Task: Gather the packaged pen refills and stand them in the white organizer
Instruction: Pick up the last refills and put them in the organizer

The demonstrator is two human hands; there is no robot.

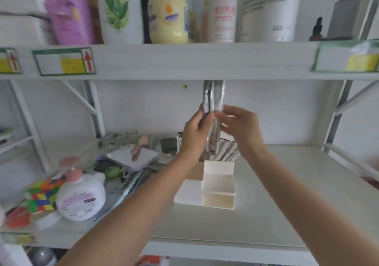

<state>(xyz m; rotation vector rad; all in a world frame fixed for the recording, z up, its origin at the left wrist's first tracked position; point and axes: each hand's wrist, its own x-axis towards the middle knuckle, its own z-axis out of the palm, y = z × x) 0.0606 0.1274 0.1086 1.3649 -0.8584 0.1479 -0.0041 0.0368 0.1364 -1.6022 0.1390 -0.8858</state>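
I hold a long, clear plastic packet of pen refills (212,104) upright between both hands, above the white stepped plastic organizer (207,185) on the pale shelf board (276,194). My left hand (194,134) closes on the packet from the left, thumb and fingers pinching its edge; my right hand (240,124) pinches it from the right with the fingertips. The packet's top reaches up to the edge of the shelf above. More refill packets (225,152) already stand leaning in the organizer's tallest rear compartment, just below my hands. To the left lie a white pump bottle with a pink top (80,196) and a multicoloured puzzle cube (42,195).
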